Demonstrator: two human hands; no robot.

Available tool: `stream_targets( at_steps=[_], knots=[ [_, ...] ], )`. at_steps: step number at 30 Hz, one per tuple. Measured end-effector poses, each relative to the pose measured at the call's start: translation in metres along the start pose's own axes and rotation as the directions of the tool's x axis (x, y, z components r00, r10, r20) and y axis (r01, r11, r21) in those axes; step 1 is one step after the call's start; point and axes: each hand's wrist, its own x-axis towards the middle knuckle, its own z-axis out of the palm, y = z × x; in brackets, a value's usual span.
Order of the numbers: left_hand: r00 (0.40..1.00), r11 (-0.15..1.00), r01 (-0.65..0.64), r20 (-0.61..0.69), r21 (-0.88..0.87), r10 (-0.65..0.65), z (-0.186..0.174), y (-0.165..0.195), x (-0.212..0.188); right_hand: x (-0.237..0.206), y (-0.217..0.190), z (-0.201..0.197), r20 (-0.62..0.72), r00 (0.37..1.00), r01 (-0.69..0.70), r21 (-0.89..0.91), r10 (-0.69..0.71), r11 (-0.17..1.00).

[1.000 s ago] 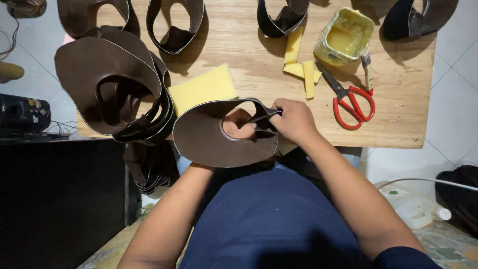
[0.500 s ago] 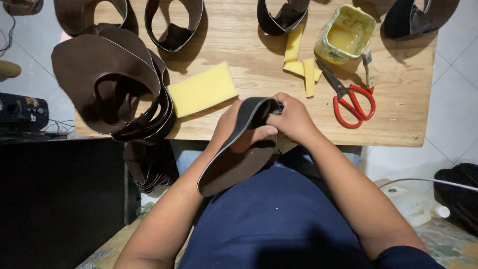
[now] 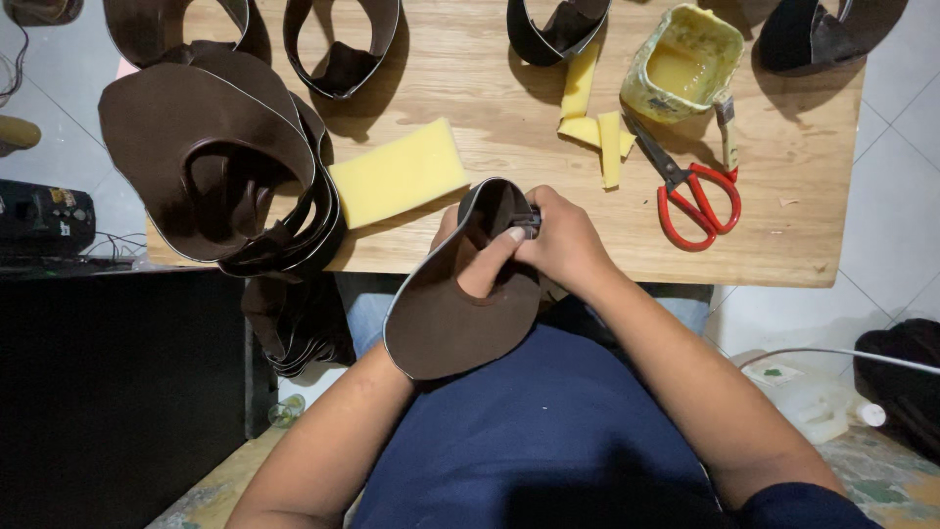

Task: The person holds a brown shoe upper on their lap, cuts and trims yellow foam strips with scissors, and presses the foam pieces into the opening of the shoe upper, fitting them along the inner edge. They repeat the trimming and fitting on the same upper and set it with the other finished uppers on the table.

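Brown leather piece (image 3: 446,313) (curved, cut-out), tilted, over table edge

Most of the left hand (image 3: 480,260) is hidden behind the brown leather piece (image 3: 446,309); only a thumb and fingertips are seen. The small dark object (image 3: 526,225) pinched in the right hand (image 3: 568,245) cannot be identified. The leather loops (image 3: 343,44) at the far edge of the worktop (image 3: 490,108) are cut off by the top border.
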Motion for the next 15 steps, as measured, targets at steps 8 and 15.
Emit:
stream_targets(
  at_steps=[8, 15],
  knots=[
    [0.838, 0.572, 0.474, 0.143, -0.669, -0.527, 0.02, -0.016, -0.011, 0.007, 0.012, -0.002, 0.031, 0.997, -0.073, -0.016, 0.074, 0.997],
    [0.993, 0.993, 0.114, 0.018, -0.035, -0.113, 0.024, -0.049, -0.021, 0.015, 0.011, -0.016, 0.044, 0.998, 0.044, 0.11, -0.05, 0.993]
  ],
)
